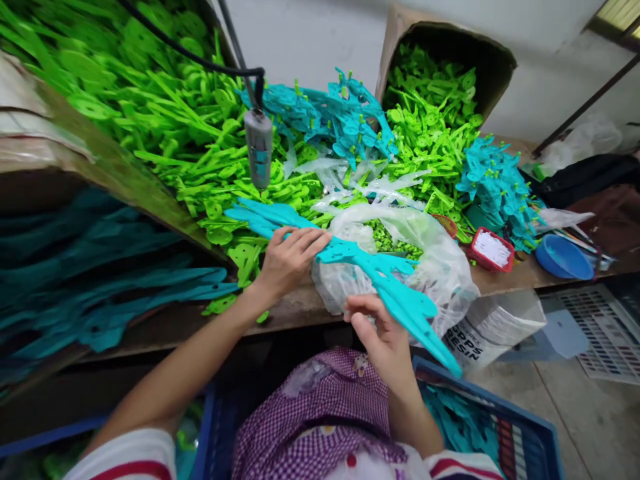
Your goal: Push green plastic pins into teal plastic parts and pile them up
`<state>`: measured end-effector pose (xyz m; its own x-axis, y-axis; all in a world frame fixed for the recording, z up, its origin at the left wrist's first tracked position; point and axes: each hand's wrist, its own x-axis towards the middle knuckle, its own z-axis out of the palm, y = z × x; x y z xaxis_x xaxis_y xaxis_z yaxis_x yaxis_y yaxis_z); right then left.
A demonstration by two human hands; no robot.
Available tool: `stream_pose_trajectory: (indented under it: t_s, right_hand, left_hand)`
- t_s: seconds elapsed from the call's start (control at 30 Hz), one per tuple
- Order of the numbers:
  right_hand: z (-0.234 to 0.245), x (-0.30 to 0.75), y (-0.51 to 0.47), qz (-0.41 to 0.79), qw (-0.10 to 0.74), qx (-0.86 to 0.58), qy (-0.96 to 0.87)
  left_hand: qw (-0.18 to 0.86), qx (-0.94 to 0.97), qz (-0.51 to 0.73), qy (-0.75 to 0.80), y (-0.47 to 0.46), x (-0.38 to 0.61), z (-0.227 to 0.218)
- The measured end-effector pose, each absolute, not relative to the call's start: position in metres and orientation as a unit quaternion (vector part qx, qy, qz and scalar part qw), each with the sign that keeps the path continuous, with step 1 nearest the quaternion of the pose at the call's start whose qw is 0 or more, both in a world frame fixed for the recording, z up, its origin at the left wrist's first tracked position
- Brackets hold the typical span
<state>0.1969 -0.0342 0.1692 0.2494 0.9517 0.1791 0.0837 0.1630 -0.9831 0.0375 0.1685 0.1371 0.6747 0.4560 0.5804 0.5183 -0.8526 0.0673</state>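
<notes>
A long flat teal plastic piece (350, 252), shaped like a jagged wing, lies slantwise above the front edge of the bench. My left hand (293, 257) is closed over its left part, with fingers on top. Below the middle of the piece is my right hand (377, 333), its thumb and index finger curled together in a pinch; whatever is between them is too small to make out. Under the teal piece sits a clear plastic bag (450, 267) with small green parts (387, 240) in it. A grey cylindrical tool (259, 150) hangs on a cord just beyond my left hand.
Bright green plastic parts (165, 120) heap across the bench, with teal assemblies (325, 113) behind. At right stand a cardboard box (393, 50), a red basket (509, 261) of white bits and a blue bowl (565, 257). Teal pieces (100, 293) fill a left shelf; a blue crate (547, 433) is below.
</notes>
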Motion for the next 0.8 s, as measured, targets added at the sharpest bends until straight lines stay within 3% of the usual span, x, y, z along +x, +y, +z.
stream_pose_trajectory:
  t_s: [0.13, 0.3, 0.43, 0.53, 0.6, 0.67, 0.8]
  right_hand:
    - [0.197, 0.184, -0.018, 0.383, 0.67, -0.437, -0.463]
    - [0.212, 0.183, -0.022, 0.265, 0.741, -0.46, -0.411]
    - [0.204, 0.194, -0.04, 0.245, 0.717, -0.492, -0.429]
    - [0.17, 0.212, -0.031, 0.248, 0.679, -0.534, -0.438]
    - [0.136, 0.225, -0.016, 0.217, 0.612, -0.594, -0.475]
    - [0.101, 0.236, -0.003, 0.164, 0.48, -0.661, -0.554]
    - [0.051, 0.245, 0.0, 0.078, 0.21, -0.724, -0.652]
  left_hand:
    - [0.089, -0.902, -0.33, -0.265, 0.142, 0.038, 0.153]
    - [0.09, -0.926, -0.282, -0.236, 0.099, 0.025, 0.215]
    - [-0.029, -0.962, -0.172, -0.21, 0.106, 0.029, 0.234]
    - [-0.163, -0.966, -0.034, -0.197, 0.148, 0.05, 0.203]
    - [-0.264, -0.944, 0.066, -0.185, 0.179, 0.07, 0.169]
    - [-0.317, -0.92, 0.121, -0.194, 0.199, 0.088, 0.135]
    - [-0.238, -0.937, 0.1, -0.236, 0.189, 0.094, 0.091]
